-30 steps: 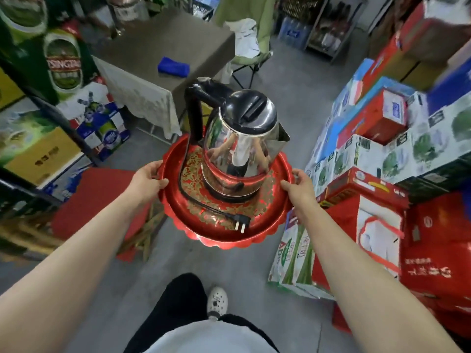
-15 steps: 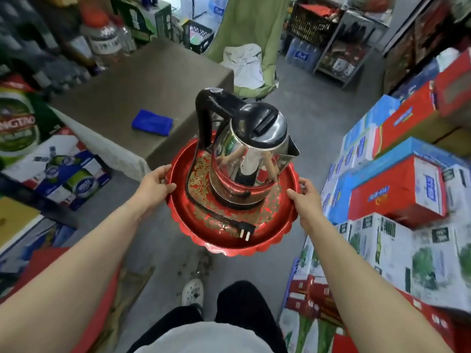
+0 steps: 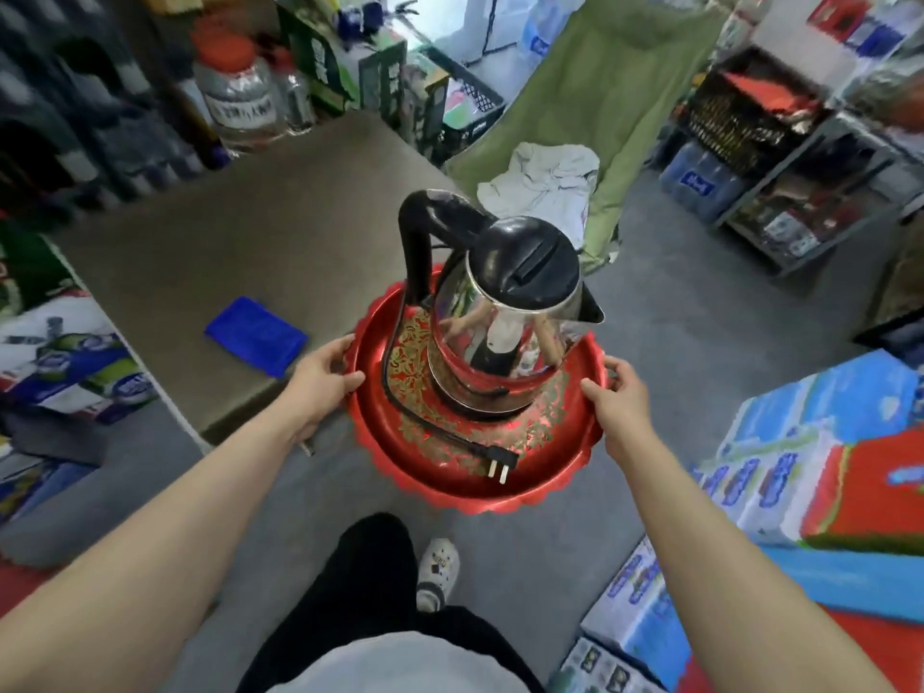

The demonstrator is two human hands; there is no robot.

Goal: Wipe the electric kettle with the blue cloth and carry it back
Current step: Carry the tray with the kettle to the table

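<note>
The blue cloth (image 3: 256, 336) lies folded on the counter (image 3: 280, 232), near its front edge, towards the front right corner. A second ago it sat far off in the upper part of my view; half a second ago it was closer; now it is just left of the left hand. So I read the walk as closing on the counter, and the tray's left rim now overlaps the counter's front right corner from my angle. I cannot tell whether it is over the surface or only in front of it.

Left hand (image 3: 320, 377): fingers curled around the left rim of the red tray (image 3: 545, 485), thumb on top. Same hold as in both earlier looks.

The electric kettle (image 3: 505, 317) stands upright on its base in the tray's far half, black handle to the left, spout to the right. Its cord runs down the left side and the plug (image 3: 500, 466) lies loose on the tray floor near the front rim. None of this has shifted on the tray during the approach.

Right hand (image 3: 617, 397): fingers wrapped on the right rim, thumb over the edge, hold unchanged.

Judgement: the wipe has not begun. Next I'd expect the tray to be set down on the counter beside the cloth, freeing a hand. The loose plug could slide if the tray tips.
</note>
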